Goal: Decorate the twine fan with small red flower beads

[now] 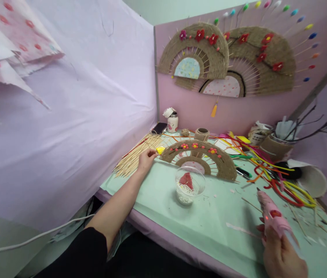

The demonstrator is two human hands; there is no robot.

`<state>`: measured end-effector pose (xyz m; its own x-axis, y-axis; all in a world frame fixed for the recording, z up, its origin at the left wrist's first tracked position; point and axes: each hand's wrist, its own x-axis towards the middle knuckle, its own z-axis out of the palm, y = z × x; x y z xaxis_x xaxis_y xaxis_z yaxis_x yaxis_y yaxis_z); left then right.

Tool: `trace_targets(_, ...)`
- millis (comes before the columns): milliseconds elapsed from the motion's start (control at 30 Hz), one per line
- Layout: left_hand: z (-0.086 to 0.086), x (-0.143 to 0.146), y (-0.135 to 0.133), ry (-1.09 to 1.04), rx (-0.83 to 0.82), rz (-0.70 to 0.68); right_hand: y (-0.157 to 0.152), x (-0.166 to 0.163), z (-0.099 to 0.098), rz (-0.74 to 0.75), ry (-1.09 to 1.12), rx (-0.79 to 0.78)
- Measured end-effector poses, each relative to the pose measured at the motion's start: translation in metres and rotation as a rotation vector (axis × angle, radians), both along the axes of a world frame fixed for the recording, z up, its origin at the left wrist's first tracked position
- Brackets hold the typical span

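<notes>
My left hand reaches out to the far left of the table, its fingers closed on the tip of a thin wooden stick at the pile of sticks, beside a small yellow piece. My right hand is wrapped round a pink glue gun, nozzle pointing away, at the near right. Between them lies a jute fan with red flowers. In front of it stands a clear plastic cup holding white beads and a red piece.
A tangle of coloured pipe cleaners covers the right side. A twine spool, a small jar, a phone and pots with twigs stand at the back. Two finished fans hang on the pink wall. A white cable runs low left.
</notes>
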<state>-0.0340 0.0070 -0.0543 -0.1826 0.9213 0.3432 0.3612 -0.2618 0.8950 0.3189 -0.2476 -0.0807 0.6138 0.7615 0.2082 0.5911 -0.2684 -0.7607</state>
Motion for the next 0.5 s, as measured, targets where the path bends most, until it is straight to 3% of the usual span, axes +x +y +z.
trace_targets(500, 0.0012, 0.0021, -0.0018, 0.043, 0.016, 0.017, 0.0022, -0.0045, 0.0017, -0.035, 0.024, 0.025)
